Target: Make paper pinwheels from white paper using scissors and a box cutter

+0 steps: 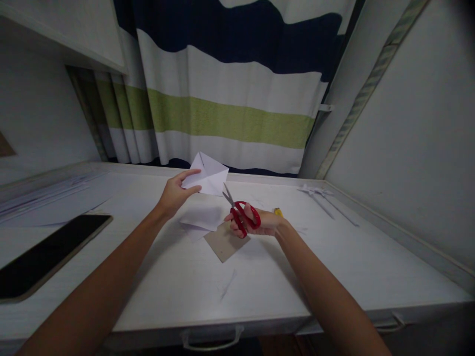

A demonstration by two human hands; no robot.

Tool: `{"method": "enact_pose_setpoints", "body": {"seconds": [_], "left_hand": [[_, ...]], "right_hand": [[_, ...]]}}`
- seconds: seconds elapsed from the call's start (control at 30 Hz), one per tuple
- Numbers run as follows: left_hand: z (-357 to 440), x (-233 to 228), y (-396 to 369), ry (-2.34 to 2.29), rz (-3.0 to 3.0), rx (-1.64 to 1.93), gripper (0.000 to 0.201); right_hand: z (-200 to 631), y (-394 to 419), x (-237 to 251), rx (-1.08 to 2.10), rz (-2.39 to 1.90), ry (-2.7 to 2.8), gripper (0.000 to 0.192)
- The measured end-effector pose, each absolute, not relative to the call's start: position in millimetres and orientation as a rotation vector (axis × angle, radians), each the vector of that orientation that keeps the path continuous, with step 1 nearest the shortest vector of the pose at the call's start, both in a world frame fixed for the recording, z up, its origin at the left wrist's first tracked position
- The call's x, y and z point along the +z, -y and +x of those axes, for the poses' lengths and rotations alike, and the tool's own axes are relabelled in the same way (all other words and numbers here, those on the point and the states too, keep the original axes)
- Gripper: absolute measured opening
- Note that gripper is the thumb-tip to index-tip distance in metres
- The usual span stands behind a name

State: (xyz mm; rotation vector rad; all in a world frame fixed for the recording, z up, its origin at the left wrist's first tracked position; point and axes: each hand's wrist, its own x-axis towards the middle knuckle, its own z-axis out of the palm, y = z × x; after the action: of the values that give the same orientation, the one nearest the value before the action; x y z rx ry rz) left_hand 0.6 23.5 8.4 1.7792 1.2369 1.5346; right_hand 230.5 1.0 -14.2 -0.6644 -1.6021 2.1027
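Note:
My left hand [178, 193] pinches the left edge of a creased sheet of white paper [212, 174], held above the desk. A pair of red-handled scissors [245, 217] is in my right hand [264, 221], with fingers through the loops. Its blades are slightly apart and point up and left, close to the paper's lower right corner. Beneath my hands lie another piece of white paper [202, 219] and a square of brown card [222, 247], the card partly hidden by my right hand.
A dark-screened phone [52, 252] lies at the left, before a stack of white paper sheets [48, 200]. Thin paper pieces on sticks [321, 198] rest at the back right. A small yellow object [278, 212] sits behind my right wrist. A striped curtain [230, 118] hangs behind the white desk [178, 296].

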Motion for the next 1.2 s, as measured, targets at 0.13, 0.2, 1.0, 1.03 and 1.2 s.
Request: {"method": "enact_pose_setpoints", "body": {"seconds": [0.13,0.2,1.0,1.03,1.2], "left_hand": [[1.8,7.3,-23.2,-1.209,1.794,1.496,0.049],[2.6,7.3,-22.9,-1.205,1.786,1.492,0.049],[7.6,5.2,-23.2,-1.168,1.728,1.485,0.049],[7.7,5.2,-23.1,-1.171,1.725,1.486,0.049],[8.3,6.6,-21.2,-1.186,1.737,1.481,0.047]], "right_hand": [[230.6,-2.1,-17.2,2.217,-0.560,1.571,0.061],[230.1,-2.1,-18.4,2.240,-0.551,1.561,0.063],[225.8,-1.0,-18.6,2.351,-0.365,1.522,0.070],[226.1,-1.0,-18.6,2.348,-0.367,1.526,0.070],[227.1,-1.9,-20.2,2.344,-0.381,1.531,0.070]]}}
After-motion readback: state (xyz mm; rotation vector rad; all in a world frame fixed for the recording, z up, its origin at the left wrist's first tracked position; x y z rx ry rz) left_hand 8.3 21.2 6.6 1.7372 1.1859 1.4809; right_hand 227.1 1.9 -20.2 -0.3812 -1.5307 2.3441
